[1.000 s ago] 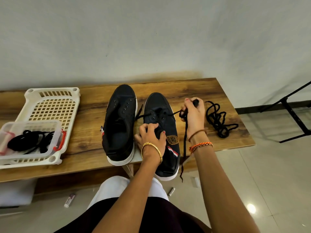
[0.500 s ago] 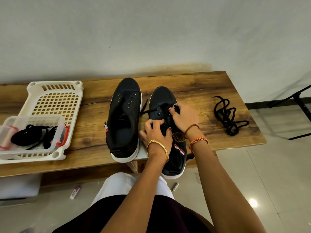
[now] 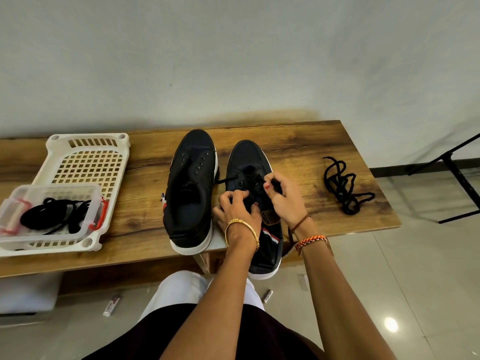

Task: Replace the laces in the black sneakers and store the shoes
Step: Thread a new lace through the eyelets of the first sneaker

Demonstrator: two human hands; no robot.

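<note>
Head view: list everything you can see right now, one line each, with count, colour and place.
sneakers: two, black with white soles; laceless sneaker mid-table, part-laced sneaker to its right
loose lace: one, black, bundled, right end of table
basket: one, white, left end of table
clear box: one, red clips, in basket, black laces inside
table: one, brown wood, against wall
small tubes: two, on floor under table
left hand: on part-laced sneaker's tongue
right hand: pinching its lace
</note>
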